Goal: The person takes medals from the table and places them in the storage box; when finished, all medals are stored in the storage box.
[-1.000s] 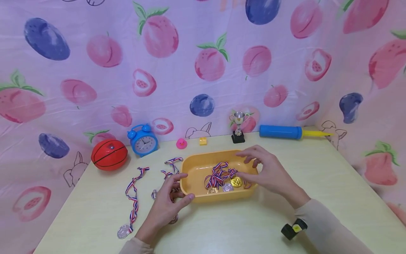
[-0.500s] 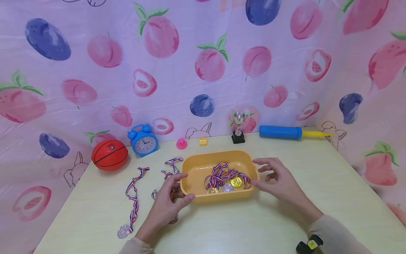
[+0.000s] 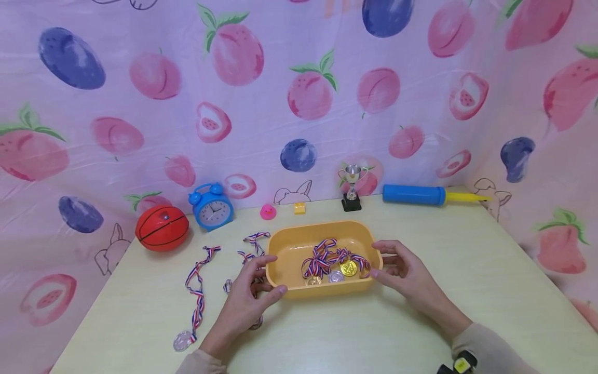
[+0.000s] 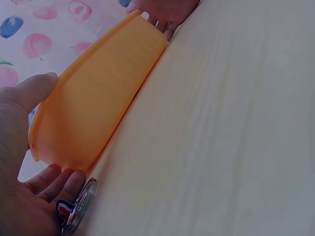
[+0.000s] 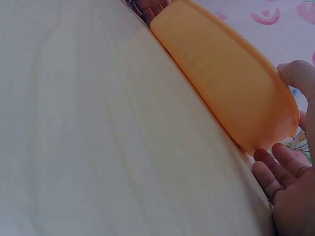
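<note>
An orange-yellow plastic basin (image 3: pixel 327 292) stands on the table, held at both ends. My left hand (image 3: pixel 243 295) grips its left end, thumb on the rim and fingers by the outer wall, as the left wrist view of the basin (image 4: pixel 98 88) shows. At the right end my right hand (image 3: pixel 413 272) holds it the same way, its thumb on the rim of the basin (image 5: pixel 226 73) in the right wrist view. Inside lie a gold medal (image 3: pixel 348 268), a silver medal (image 3: pixel 336 276) and another medal (image 3: pixel 313 280), with tangled striped ribbons (image 3: pixel 320 259).
Left of the basin lies a silver medal (image 3: pixel 182 341) with its ribbon; more ribbons (image 3: pixel 256 240) are partly hidden by my left hand. Along the back stand a red ball (image 3: pixel 162 228), blue alarm clock (image 3: pixel 212 208), pink duck (image 3: pixel 268 211), yellow block (image 3: pixel 299 208), trophy (image 3: pixel 351 189) and blue pump (image 3: pixel 413 195).
My right hand has drawn back from over the basin's inside, moved right and taken hold of its right end. The left hand and basin have stayed in place.
</note>
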A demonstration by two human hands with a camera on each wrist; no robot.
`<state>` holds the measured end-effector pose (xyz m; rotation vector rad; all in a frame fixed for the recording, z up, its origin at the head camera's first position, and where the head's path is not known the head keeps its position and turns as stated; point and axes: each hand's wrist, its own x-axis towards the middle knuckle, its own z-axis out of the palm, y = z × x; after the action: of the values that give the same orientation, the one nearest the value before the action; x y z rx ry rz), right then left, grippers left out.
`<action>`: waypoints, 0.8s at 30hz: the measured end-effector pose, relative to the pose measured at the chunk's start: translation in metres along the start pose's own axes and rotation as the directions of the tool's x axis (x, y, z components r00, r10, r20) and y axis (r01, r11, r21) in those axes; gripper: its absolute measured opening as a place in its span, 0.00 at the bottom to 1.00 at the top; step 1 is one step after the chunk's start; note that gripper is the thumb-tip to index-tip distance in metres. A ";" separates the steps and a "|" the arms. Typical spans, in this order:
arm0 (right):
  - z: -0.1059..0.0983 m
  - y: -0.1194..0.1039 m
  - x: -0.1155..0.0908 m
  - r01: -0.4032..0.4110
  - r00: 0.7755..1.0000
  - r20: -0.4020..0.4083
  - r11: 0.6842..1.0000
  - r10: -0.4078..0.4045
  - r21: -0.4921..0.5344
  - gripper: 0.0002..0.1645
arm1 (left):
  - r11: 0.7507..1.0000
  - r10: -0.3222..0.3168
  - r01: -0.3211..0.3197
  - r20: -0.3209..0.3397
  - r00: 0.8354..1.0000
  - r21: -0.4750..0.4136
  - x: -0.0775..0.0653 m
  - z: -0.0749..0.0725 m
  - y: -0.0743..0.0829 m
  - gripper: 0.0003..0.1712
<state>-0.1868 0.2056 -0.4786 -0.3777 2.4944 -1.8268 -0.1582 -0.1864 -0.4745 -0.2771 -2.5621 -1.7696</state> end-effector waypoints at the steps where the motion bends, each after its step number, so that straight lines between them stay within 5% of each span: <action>1: 0.001 0.001 0.000 0.001 1.000 0.001 1.000 -0.001 -0.001 0.34 | 1.000 -0.005 0.005 0.000 1.000 0.000 0.000 0.000 0.000 0.40; 5: 0.002 0.002 0.000 0.002 1.000 0.004 1.000 -0.002 -0.010 0.35 | 1.000 -0.014 0.014 0.008 1.000 0.016 0.000 -0.003 0.002 0.40; 13: 0.001 0.001 0.000 0.004 1.000 0.002 1.000 -0.004 -0.011 0.35 | 0.980 0.031 -0.024 -0.032 0.999 0.197 -0.001 -0.015 0.014 0.43; 21: 0.001 0.000 0.000 -0.011 1.000 -0.002 1.000 0.011 -0.011 0.35 | 0.975 0.126 -0.112 -0.065 0.990 0.194 -0.010 -0.035 0.023 0.41; 24: 0.001 0.001 0.000 -0.008 1.000 -0.001 1.000 0.008 -0.007 0.35 | 0.975 0.112 -0.098 -0.062 0.992 0.198 -0.016 -0.041 0.021 0.40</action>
<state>-0.1870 0.2051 -0.4795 -0.3672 2.4999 -1.8163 -0.1430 -0.2193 -0.4422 -0.3300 -2.5908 -1.4535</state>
